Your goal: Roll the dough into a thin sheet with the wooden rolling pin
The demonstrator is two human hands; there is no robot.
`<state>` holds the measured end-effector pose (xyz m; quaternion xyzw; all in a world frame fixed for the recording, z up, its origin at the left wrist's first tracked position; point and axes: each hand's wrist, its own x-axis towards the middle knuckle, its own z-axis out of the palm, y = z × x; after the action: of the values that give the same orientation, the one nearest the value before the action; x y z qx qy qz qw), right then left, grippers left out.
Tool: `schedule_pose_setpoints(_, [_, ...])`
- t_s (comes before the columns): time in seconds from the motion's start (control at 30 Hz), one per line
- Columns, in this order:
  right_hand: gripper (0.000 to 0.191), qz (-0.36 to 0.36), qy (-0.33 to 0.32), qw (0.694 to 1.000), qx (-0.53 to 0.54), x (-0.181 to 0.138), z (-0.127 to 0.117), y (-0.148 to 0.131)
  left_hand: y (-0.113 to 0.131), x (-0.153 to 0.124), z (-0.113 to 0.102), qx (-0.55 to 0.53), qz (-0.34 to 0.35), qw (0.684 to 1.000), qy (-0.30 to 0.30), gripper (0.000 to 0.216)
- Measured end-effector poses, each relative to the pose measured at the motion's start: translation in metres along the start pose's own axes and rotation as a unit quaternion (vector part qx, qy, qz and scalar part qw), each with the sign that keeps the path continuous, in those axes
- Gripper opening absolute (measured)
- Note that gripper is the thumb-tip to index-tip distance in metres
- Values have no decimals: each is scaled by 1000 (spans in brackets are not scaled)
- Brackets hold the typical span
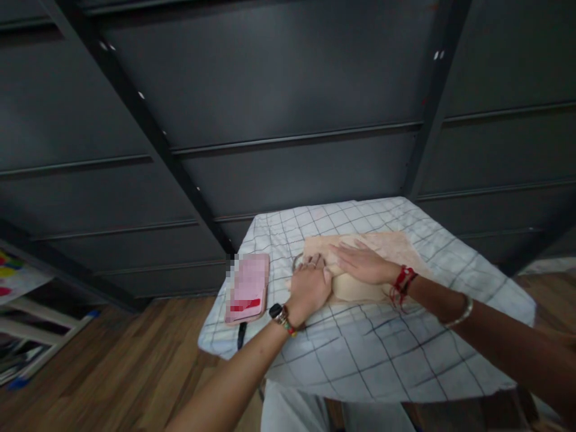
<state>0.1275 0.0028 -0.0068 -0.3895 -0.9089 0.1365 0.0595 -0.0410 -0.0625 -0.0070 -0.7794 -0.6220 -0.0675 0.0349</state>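
Note:
A cream piece of fabric (360,290) lies over a larger peach piece of fabric (400,242) on the cloth-covered table. My right hand (366,262) rests flat on the cream piece, its fingers stretched out toward the left. Close beside it, my left hand (311,283) presses down on the left edge of the fabric, with its fingers somewhat bent and slightly apart. A thin curved metal loop (296,261) shows just past the left fingers; the rest of it is hidden. Neither hand visibly grips anything.
A white cloth with dark grid lines (333,360) covers the small table. At its left edge lies a flat pink rectangular object (252,282), partly pixelated, with a black strap (242,335) below. A dark metal panel wall (288,78) stands behind. A white rack (45,342) is at far left.

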Motion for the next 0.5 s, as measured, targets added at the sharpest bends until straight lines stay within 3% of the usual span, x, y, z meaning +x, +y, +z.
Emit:
schedule_pose_setpoints(0.23, [60, 99, 15, 995, 23, 39, -11, 6, -14, 45, -5, 22, -65, 998, -13, 41])
schedule_pose_setpoints(0.4, [58, 0, 3, 999, 35, 10, -3, 5, -11, 18, -5, -8, 17, 998, -62, 50])
schedule_pose_setpoints(0.5, [59, 2, 10, 999, 51, 9, -4, 6, -11, 24, -5, -8, -1, 998, -63, 52])
